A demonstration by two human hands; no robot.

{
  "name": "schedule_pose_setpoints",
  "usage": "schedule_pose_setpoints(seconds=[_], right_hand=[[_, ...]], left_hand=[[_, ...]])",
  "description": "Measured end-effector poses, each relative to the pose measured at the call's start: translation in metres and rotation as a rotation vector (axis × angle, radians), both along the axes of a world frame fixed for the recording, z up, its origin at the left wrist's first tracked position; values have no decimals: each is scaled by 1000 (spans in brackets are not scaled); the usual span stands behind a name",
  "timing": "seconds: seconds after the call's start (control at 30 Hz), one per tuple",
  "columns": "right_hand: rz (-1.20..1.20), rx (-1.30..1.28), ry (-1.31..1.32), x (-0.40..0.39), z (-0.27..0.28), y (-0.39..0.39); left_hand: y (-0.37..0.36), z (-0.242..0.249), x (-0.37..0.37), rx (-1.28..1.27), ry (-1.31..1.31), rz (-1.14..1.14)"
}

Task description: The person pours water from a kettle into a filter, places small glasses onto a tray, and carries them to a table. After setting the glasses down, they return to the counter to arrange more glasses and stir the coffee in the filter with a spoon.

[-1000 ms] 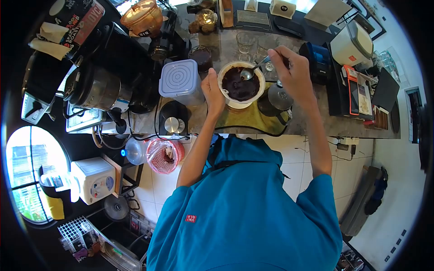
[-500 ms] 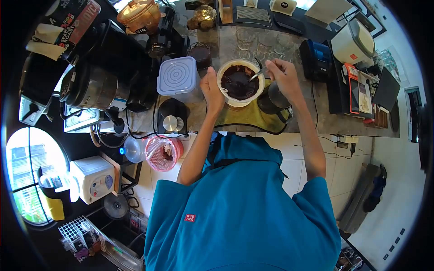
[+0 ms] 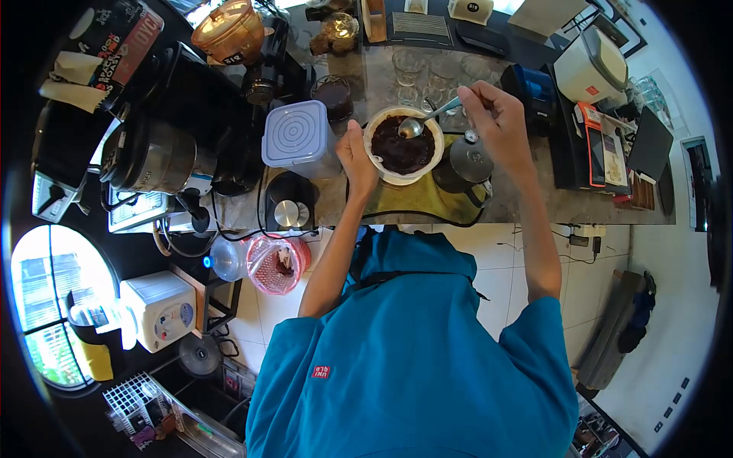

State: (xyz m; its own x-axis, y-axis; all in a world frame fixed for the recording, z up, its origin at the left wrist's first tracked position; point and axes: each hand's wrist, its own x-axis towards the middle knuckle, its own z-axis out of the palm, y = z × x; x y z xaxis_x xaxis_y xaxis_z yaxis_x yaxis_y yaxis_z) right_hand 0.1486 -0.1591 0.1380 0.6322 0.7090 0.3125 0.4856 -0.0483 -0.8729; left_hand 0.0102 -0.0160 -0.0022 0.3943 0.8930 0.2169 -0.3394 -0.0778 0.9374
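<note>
A white, round-rimmed coffee dripper (image 3: 369,147) holds dark, wet coffee grounds (image 3: 402,153). At its left side, my left hand (image 3: 356,162) is closed with the thumb up, seemingly gripping the dripper; some of its fingers are hidden. My right hand (image 3: 496,122) pinches the handle end of a metal spoon (image 3: 412,127), whose bowl hangs over the grounds. Right of the dripper stands a dark metal jug (image 3: 463,164) with a lid knob, below my right hand. Both rest by a yellow-green cloth (image 3: 405,204) with a dark edge.
A lidded plastic container (image 3: 296,136) and a glass of dark contents (image 3: 334,98) stand left of the dripper. Several clear glasses (image 3: 410,67) are behind it. A black scale-like device (image 3: 290,200) sits near the counter edge, with a pink basket (image 3: 276,263) below.
My right hand has lifted the spoon out of the coffee grounds and moved slightly right; the spoon's bowl now shows. My left hand stays at the dripper's side.
</note>
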Motion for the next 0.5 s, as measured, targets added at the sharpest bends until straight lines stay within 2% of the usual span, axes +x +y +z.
schedule_pose_setpoints(seconds=[0.03,0.17,0.47,0.5], right_hand=[[-18,2,-107,-3,2,0],[-25,-88,-241,-8,1,2],[-79,-160,-159,0,-47,10],[-63,-143,11,3,-53,11]], left_hand=[[-1,2,0,-21,-8,-3],[-3,6,-1,-37,-1,-2],[4,3,-2,-21,31,-38],[5,1,-1,-24,25,-47]])
